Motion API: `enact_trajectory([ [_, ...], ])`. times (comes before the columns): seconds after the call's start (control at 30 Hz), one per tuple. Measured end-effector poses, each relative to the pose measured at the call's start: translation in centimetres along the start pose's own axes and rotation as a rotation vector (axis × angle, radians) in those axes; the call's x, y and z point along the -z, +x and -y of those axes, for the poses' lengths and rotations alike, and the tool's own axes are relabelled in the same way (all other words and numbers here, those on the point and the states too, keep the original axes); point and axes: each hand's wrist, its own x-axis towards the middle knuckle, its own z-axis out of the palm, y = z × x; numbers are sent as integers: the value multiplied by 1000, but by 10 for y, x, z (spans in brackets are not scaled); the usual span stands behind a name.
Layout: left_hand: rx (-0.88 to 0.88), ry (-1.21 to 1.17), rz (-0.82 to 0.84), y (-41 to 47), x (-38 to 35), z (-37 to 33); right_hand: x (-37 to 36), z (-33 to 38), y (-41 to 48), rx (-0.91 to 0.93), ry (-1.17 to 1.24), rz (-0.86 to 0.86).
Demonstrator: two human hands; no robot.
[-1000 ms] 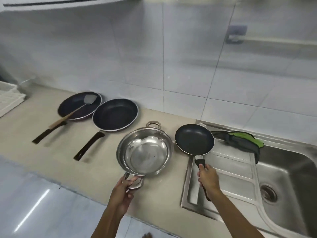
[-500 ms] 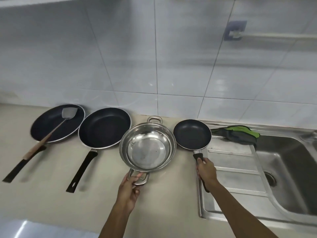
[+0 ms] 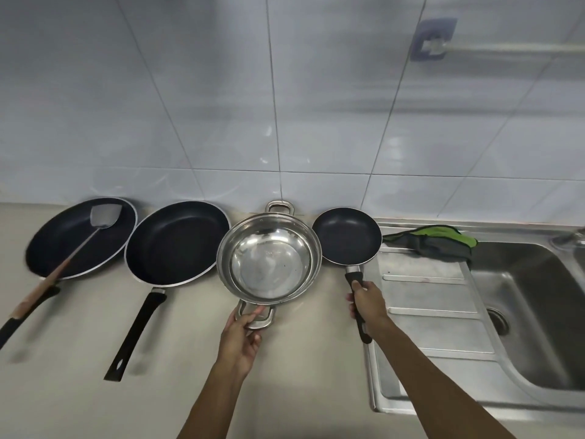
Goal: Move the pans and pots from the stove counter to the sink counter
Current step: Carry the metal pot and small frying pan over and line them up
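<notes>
A shiny steel pot (image 3: 269,258) with two loop handles sits on the beige counter (image 3: 79,359); my left hand (image 3: 242,334) grips its near handle. To its right a small black frying pan (image 3: 346,236) rests at the edge of the sink drainboard (image 3: 437,337), and my right hand (image 3: 367,301) is closed around its black handle. Left of the pot lie two larger black pans, the middle pan (image 3: 175,242) and the far-left pan (image 3: 76,236), which holds a metal spatula (image 3: 79,245) with a wooden handle.
A steel sink basin (image 3: 538,312) fills the right side. A green and grey cloth (image 3: 433,240) lies at the back of the drainboard. The tiled wall (image 3: 285,106) rises right behind the pans, with a rail bracket (image 3: 432,39) at upper right.
The view has swung left and leveled. The pot and the small pan have slid back toward the wall, in line with the other pans. Both hands keep their grips.
</notes>
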Motion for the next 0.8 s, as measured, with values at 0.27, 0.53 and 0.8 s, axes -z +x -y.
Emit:
enact_trajectory([
  [0.27, 13, -58, -1, 5, -7, 4, -9, -4, 1, -9, 81, 17],
  [0.53, 22, -96, 12, 1, -10, 4, -7, -4, 4, -49, 112, 61],
  [0.8, 32, -136, -17, -1, -12, 8, -4, -5, 4, -44, 116, 48],
])
